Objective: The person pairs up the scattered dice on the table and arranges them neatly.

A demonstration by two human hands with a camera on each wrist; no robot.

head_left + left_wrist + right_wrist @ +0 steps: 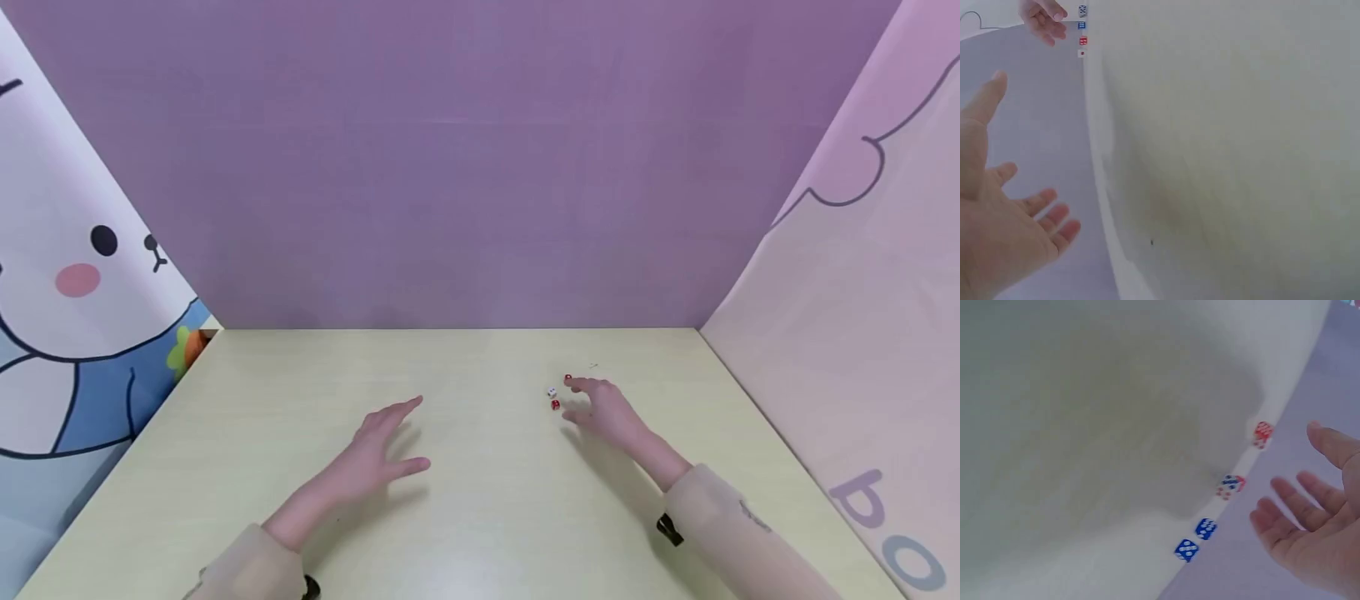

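My right hand [611,414] hovers over the right half of the table, fingers loosely spread and nothing in its grasp. Close by its fingertips lie a red die [555,405], a white die [552,392] and another red die [568,377]. In the right wrist view two blue dice [1206,529] sit side by side, near a white die [1230,484] with blue and red spots. A red die [1263,429] is closest to the thumb there. Well to the left, my left hand [363,462] is held above the table, thumb and fingers apart, holding nothing.
The pale wooden table [480,517] meets a purple backdrop [465,167] at its far edge. Printed cloth panels flank it, a cartoon animal panel [97,333] on the left and a pale lettered panel [862,333] on the right.
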